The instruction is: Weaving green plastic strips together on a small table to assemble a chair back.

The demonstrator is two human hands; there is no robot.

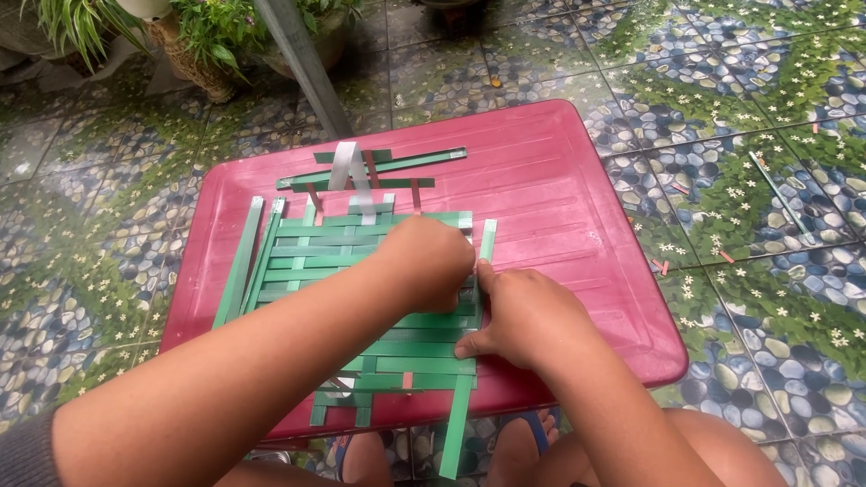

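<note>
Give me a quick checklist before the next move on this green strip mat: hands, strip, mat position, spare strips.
1. Both hands on the work: ok. The left hand and right hand meet at the right edge of the woven mat.
2. Grip on the vertical strip at that edge: cannot tell, the fingers hide it.
3. Mat supported: mostly ok. It lies flat on the red table, but that strip's lower end overhangs the near edge.
4. Spare strips in reach: ok. Loose green strips lie beyond the mat.
5. Weave evenness under the hands: cannot tell, covered.
</note>
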